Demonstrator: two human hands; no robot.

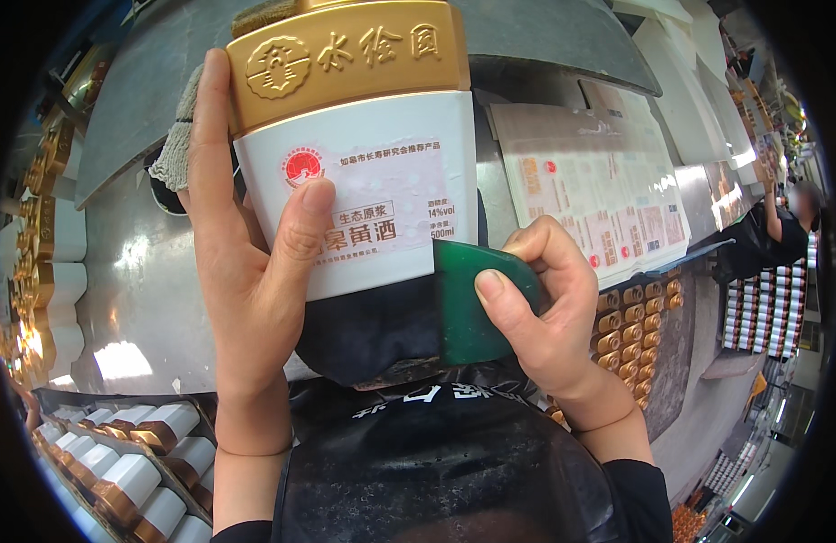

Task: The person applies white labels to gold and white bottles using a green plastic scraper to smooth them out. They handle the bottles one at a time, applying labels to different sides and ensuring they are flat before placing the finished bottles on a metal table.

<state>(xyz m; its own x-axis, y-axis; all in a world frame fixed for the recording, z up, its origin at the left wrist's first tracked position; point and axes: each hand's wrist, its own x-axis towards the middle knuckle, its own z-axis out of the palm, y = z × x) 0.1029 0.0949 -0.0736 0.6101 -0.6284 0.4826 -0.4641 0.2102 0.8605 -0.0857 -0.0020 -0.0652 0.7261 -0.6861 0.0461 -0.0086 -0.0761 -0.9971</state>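
A flat-sided bottle (373, 116), white below with a raised-pattern gold upper part, stands tilted in front of me. My left hand (246, 253) grips it, fingers along its left side and thumb pressed on the front. There a thin printed decal (386, 185) with a red round emblem looks wet and slightly wrinkled. Between the thumb and bent fingers of my right hand (558, 312) is a flat green scraper (472, 312). Its upper left corner meets or overlaps the bottle's lower right edge; whether it presses there I cannot tell.
Printed decal sheets (653, 204) lie on the grey metal table (124, 271) at right. A whitish cloth (175, 156) is behind my left fingers. Crates of white-and-gold bottles (133, 480) stand lower left, rows of gold-topped ones (631, 339) at right. Another person (775, 231) is far right.
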